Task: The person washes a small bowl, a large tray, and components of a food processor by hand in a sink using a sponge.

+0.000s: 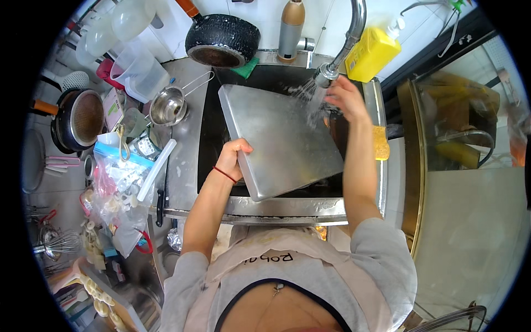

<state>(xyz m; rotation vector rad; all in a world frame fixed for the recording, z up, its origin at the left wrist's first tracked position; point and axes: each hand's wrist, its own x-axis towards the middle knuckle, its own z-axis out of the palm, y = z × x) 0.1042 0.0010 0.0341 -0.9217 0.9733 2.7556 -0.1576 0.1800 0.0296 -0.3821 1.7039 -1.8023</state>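
Observation:
My left hand (pixel 235 159) grips the left edge of a metal baking tray (pixel 282 141), its thumb over the rim. The tray lies tilted across the dark basin of a sink (pixel 286 205). At the tray's far right corner, my right hand (pixel 346 97) is beside the spray head of a faucet (pixel 327 75), fingers apart and slightly blurred. Water sprays from the head onto the tray and past the fingers. Whether the fingers touch the spray head cannot be told.
Behind the sink stand a black pan (pixel 222 41), a brown-topped bottle (pixel 291 31) and a yellow pump bottle (pixel 373 54). A yellow sponge (pixel 380 143) rests on the right rim. Left are a small steel pot (pixel 168 106), a knife (pixel 160 207) and plastic bags (pixel 124 178).

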